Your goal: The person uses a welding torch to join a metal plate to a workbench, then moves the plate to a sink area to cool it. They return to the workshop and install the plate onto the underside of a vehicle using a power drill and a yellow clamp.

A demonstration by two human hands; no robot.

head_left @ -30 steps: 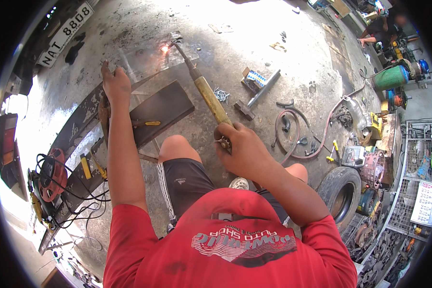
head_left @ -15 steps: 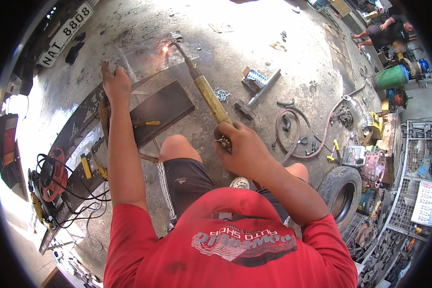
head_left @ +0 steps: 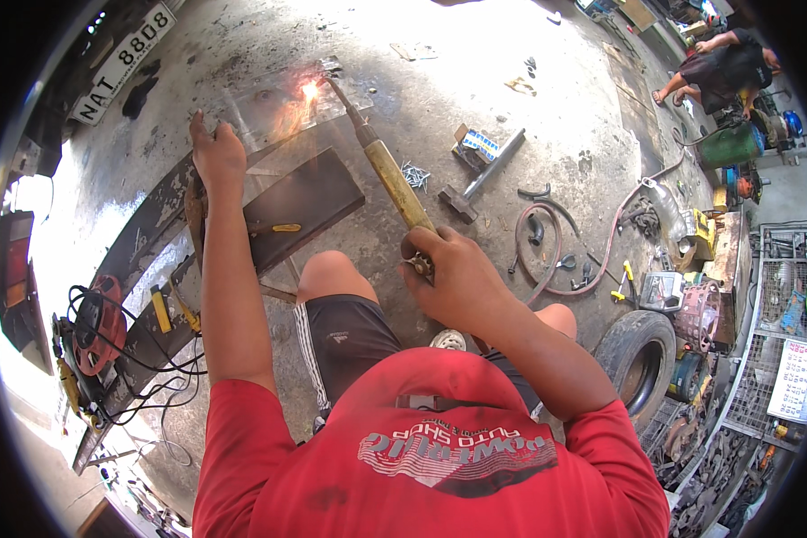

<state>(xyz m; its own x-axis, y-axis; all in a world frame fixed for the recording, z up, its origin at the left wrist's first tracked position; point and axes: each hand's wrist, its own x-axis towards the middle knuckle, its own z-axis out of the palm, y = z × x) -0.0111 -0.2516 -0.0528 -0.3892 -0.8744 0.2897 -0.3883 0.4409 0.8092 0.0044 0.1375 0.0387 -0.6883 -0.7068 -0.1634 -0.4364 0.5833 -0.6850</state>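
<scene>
My right hand (head_left: pixel 453 273) is closed round a gas torch (head_left: pixel 399 184) with a worn, yellowish handle and a bent metal tip. At its tip, a bright flame (head_left: pixel 310 90) meets a thin metal sheet (head_left: pixel 260 112), with orange sparks spraying toward me. My left hand (head_left: pixel 218 160) has its fingers curled at the far end of a long dark panel (head_left: pixel 152 224); what it grips is hidden. Nearer me, a dark flat metal piece (head_left: pixel 309 211) lies beside my left forearm. A yellow-handled tool (head_left: pixel 282 229) rests on it.
Right of the torch are rivet-like fasteners (head_left: pixel 413 175), a small box (head_left: pixel 477 143), a hammer (head_left: pixel 480 179) and a coiled hose (head_left: pixel 560 247). A tyre (head_left: pixel 637 363) stands by my right knee. A cable reel (head_left: pixel 99 323) sits left. Another person (head_left: pixel 726 72) is at far right, near a green cylinder (head_left: pixel 731 145).
The flame glow has grown, and sparks now spray from it toward me. The torch tip has shifted slightly. At far right, the other person has moved. My left hand stays put.
</scene>
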